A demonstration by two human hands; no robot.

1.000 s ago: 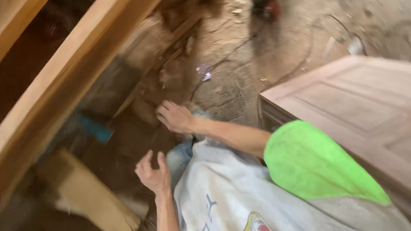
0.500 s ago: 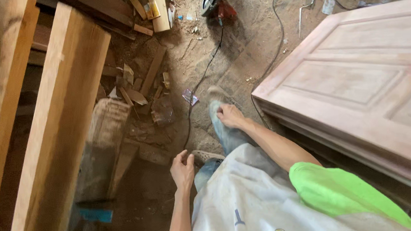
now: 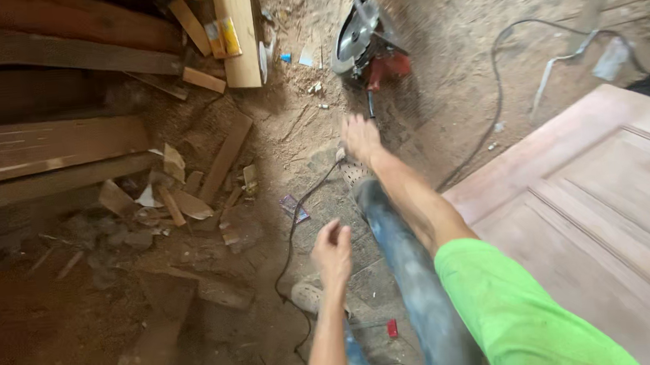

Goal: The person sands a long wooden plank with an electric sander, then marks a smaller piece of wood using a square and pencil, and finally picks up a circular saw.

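Across the right side of the view lies a large panelled wooden door (image 3: 605, 207), flat and reddish-brown, the biggest thing in sight; opposite it, at left, long planks (image 3: 44, 147) are stacked above a sawdust-covered floor (image 3: 439, 65) littered with wood offcuts (image 3: 188, 205).

Beyond the door's upper corner sits a circular saw (image 3: 364, 44) — silver blade guard, red body — on the floor near the top centre, its black cord (image 3: 297, 223) trailing down toward the person's feet. It is a stiff, fairly heavy tool by the look of it, with an exposed toothed blade, so the sound place to take hold would be the red handle behind the guard, never the blade side; the cord could snag a foot.

Reaching toward the saw, the right hand (image 3: 360, 137) is stretched out just short of it, fingers loosely spread and holding nothing. Lower down, the left hand (image 3: 333, 251) hangs above the cord, fingers half curled and empty.

Smaller still: a yellow, flat rectangular package (image 3: 222, 36) leans against an upright board (image 3: 240, 31) at top centre, a small bluish-purple wrapper (image 3: 294, 206) lies by the cord, and a little red scrap (image 3: 392, 328) sits near the bottom.
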